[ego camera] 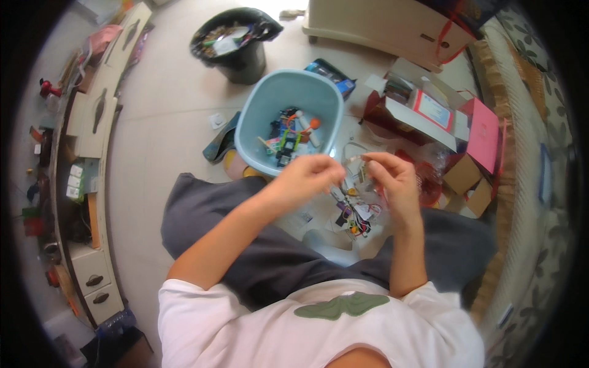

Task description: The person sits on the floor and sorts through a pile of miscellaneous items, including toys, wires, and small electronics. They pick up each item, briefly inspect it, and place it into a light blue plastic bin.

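My right hand (395, 179) pinches a thin pale strip (355, 158), perhaps a cable, between thumb and fingers. The strip arcs across to my left hand (317, 172), whose closed fingertips meet its other end; blur hides the exact grip. Below both hands, a pile of wires and small electronic parts (356, 211) lies on the floor between my legs. Just beyond my left hand is a light blue plastic basin (251, 115). It holds small electronic modules (287, 138), a white rod (307, 129) and an orange ball (315, 123).
A black-lined bin (244, 62) full of waste stands behind the basin. Opened cardboard boxes (414, 117) and a red plastic container (428, 184) sit to the right. A drawer cabinet (92, 124) runs along the left, and a white cabinet (368, 34) stands at the back.
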